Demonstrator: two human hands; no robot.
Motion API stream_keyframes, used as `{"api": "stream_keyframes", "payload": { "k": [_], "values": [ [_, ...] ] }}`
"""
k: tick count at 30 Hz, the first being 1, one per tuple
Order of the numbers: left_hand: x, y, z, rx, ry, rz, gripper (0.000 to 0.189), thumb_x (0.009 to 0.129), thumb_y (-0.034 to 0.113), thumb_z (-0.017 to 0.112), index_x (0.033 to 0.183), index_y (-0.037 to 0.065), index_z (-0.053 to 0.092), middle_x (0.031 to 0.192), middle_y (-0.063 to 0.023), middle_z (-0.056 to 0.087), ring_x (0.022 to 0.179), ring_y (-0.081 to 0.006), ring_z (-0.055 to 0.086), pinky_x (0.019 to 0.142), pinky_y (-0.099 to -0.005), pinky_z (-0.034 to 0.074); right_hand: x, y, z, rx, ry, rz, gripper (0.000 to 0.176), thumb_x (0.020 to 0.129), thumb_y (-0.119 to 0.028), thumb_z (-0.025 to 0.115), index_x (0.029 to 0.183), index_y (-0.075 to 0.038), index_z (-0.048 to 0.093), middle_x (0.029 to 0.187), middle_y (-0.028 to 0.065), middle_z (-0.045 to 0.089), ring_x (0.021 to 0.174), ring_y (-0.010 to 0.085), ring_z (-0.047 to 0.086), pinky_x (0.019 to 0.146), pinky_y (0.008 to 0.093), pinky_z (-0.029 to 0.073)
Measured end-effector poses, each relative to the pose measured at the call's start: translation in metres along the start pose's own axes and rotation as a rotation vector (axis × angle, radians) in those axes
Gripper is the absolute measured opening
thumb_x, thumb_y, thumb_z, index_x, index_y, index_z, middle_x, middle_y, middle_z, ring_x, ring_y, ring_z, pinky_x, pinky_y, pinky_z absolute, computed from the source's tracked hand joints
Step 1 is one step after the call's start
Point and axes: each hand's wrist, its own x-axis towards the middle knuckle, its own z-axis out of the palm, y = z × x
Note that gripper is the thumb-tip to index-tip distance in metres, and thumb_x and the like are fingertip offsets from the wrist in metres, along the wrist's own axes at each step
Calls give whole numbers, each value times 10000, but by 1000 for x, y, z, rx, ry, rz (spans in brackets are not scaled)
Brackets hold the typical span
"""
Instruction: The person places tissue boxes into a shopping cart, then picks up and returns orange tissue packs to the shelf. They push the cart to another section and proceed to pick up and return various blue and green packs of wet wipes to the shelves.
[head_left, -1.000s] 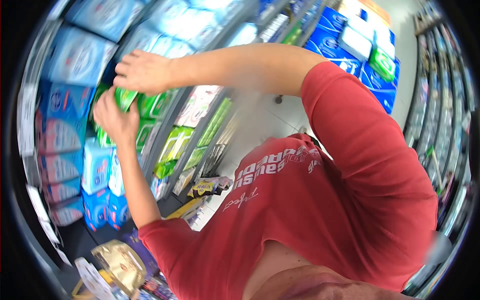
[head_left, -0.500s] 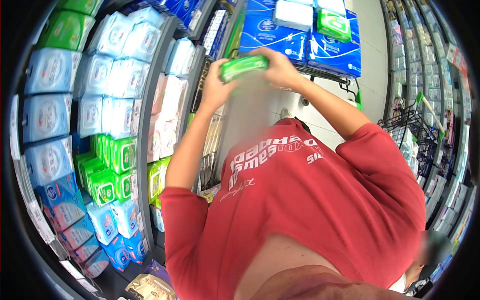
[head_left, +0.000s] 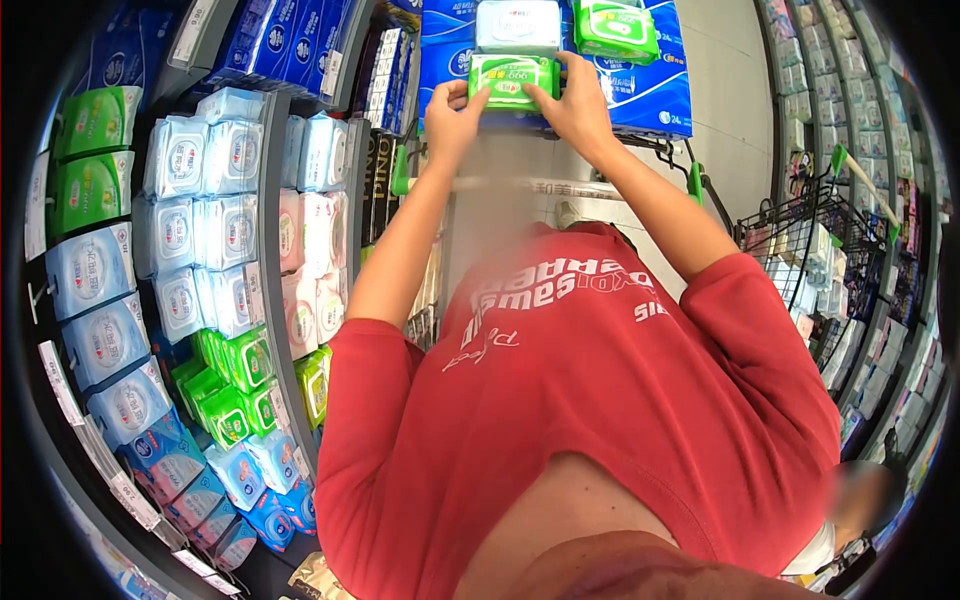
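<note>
Between both hands is a green pack of wipes (head_left: 514,80), its label facing up, over the front part of blue tissue packs (head_left: 640,95) that lie on a cart. My left hand (head_left: 455,120) is closed on the pack's left end. My right hand (head_left: 578,105) grips its right end, thumb on the top face. Just beyond the held pack lies a pale blue-white pack (head_left: 517,25), and to its right another green pack (head_left: 614,30). The cart's handle (head_left: 540,186) runs below my wrists.
Shelves at left hold light blue packs (head_left: 90,270), green packs (head_left: 235,410) and pink packs (head_left: 315,240). A black wire basket cart (head_left: 800,250) stands at right before another shelf. Another person (head_left: 865,500) is at the lower right.
The green pack, held in both hands, has moved up and right onto the front of the cart's load and now shows its label. The view has shifted, bringing the cart handle into sight.
</note>
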Motion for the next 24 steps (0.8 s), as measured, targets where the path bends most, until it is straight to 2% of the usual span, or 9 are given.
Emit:
{"api": "stream_keyframes", "payload": {
  "k": [3,5,9,14,15,19,20,21,24],
  "values": [
    [-19,0,-2,25,-11,59,497,801,218,790,1155,-52,569,1091,-147,681,962,-208,666,797,-307,539,-7,7,-6,6,27,-105,571,789,-247,785,1215,24,518,1176,222,551,1024,340,597,833,385,530],
    [-27,4,0,-55,-43,42,490,835,183,765,1210,-49,552,1132,-150,658,1008,-190,629,867,-298,513,-12,11,-7,4,-52,-240,540,794,-247,781,1196,7,525,1164,207,554,1026,340,590,835,384,544],
    [-31,2,-2,-156,-77,20,554,824,130,757,1283,-57,509,1207,-163,628,1073,-210,612,892,-309,518,-14,2,-2,51,-153,-130,520,790,-245,783,1177,-3,534,1177,206,546,1053,359,579,868,392,534],
    [-52,1,-28,-90,-26,-36,587,815,73,747,1340,-2,495,1257,-164,601,1145,-249,588,921,-350,516,-26,-31,-9,-103,-25,-252,510,768,-202,768,1188,-20,542,1316,271,459,1233,452,430,1021,496,388],
    [-64,1,-50,-89,39,-3,558,820,92,749,1318,0,517,1247,-160,609,1120,-238,603,908,-345,521,-30,-40,-5,-88,-51,-411,485,774,-197,764,1173,-18,554,1315,264,462,1224,441,444,1011,488,395],
    [-109,16,-122,172,192,22,397,868,115,702,1236,24,584,1201,-119,646,1062,-201,628,882,-336,527,-34,-75,17,83,-223,-566,318,789,-126,736,1074,-38,625,1221,193,571,1165,391,520,990,455,420],
    [-122,14,-143,93,238,-20,375,876,136,696,1226,44,597,1190,-100,657,1048,-192,632,888,-333,518,-33,-82,28,124,-257,-628,302,793,-116,729,1067,-40,629,1180,172,601,1161,381,526,987,457,422],
    [-127,-4,-167,71,332,45,372,867,142,706,1216,59,608,1173,-81,670,1044,-187,635,898,-325,508,-30,-97,41,98,-276,-673,287,790,-106,726,1052,-34,632,1137,172,622,1147,382,533,987,461,421],
    [-175,27,-232,204,613,-27,307,845,131,725,1130,40,655,1095,-88,698,1046,-179,639,925,-309,494,-32,-140,63,139,-391,-783,275,789,-95,719,1042,-25,634,1108,171,634,1147,384,531,982,461,420]
  ]
}}
